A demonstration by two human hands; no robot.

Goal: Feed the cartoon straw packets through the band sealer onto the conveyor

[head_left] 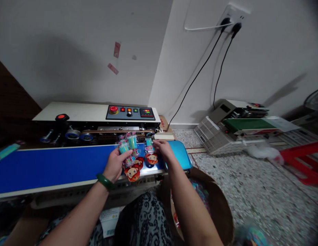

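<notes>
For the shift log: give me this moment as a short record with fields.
left hand: holds a fan of small toy packets with cartoon faces
right hand: sets one packet on the blue belt
wrist: green bangle on the left
machine: sealer with control panel behind the belt
floor right: second machine, red stool
below the hands: brown bin

A sealing machine (pixel 97 119) sits at centre left, its belt (pixel 53 167) running along in front of it. Above the belt's right end, the left hand (pixel 115 164) grips several packets (pixel 130 157); the right hand (pixel 162 148) rests on one packet (pixel 150 153) just beside them. A second machine (pixel 233 128) lies at right on the floor. A basket (pixel 220 205), perhaps holding more packets, sits at lower centre.
</notes>
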